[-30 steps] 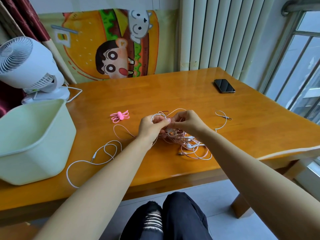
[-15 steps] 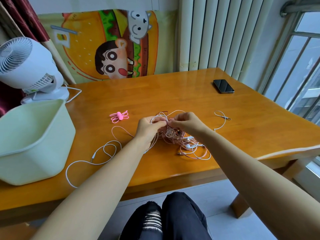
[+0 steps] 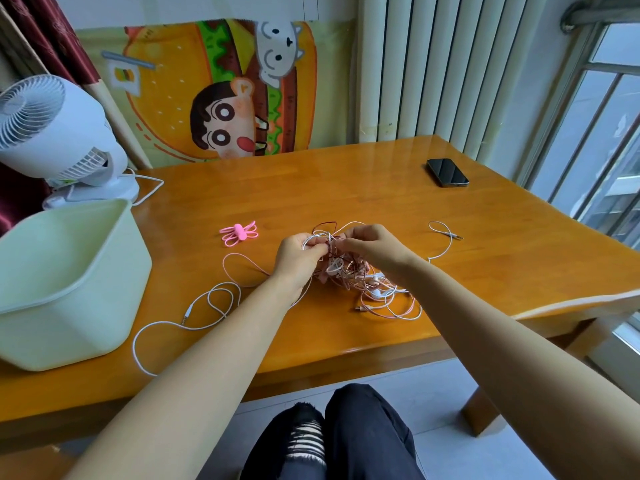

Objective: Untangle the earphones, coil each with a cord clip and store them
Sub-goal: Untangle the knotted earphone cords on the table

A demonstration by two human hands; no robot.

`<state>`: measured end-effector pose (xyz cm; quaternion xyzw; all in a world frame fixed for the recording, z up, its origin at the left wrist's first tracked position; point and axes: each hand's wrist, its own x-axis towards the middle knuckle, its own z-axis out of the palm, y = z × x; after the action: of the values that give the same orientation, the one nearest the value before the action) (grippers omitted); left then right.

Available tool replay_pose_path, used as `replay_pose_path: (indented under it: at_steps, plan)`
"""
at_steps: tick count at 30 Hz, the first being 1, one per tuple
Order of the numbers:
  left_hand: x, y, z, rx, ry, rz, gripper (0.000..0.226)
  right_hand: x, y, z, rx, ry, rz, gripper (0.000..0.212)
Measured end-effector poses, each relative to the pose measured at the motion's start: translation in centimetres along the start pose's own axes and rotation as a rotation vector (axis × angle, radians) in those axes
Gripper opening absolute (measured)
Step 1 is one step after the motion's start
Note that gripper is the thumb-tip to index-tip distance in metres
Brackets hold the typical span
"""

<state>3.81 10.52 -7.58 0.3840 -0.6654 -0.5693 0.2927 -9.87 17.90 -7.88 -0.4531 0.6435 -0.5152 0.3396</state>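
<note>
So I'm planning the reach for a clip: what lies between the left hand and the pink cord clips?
In the head view, only bare tabletop separates the left hand from the pink cord clips.

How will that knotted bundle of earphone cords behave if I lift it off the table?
The tangled earphones would probably sag and dangle, since the thin cords lie in limp loops. Loose ends trailing toward the pale bin would likely drag along. It looks light; both hands pinch it with fingertips only.
</note>
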Motion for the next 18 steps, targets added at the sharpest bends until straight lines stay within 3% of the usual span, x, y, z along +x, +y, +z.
replay_pose_path:
  at_steps: [8,13,16,18]
  plan:
    - [0.41,0.03,0.19,0.098,-0.016,-0.026,0.008,-0.25,0.08,0.06,0.039,0.003,0.010,0.013]
    - [0.55,0.15,0.51,-0.180,0.067,-0.093,0.013,-0.20,-0.44,0.03,-0.098,-0.022,0.063,0.019]
    - [0.62,0.13,0.67,-0.226,0.111,-0.091,0.015,-0.06,-0.58,0.14,-0.189,-0.020,0.088,0.008]
    - [0.55,0.09,0.72,-0.235,0.109,-0.077,0.015,0.00,-0.40,0.24,-0.252,-0.011,0.102,0.012]
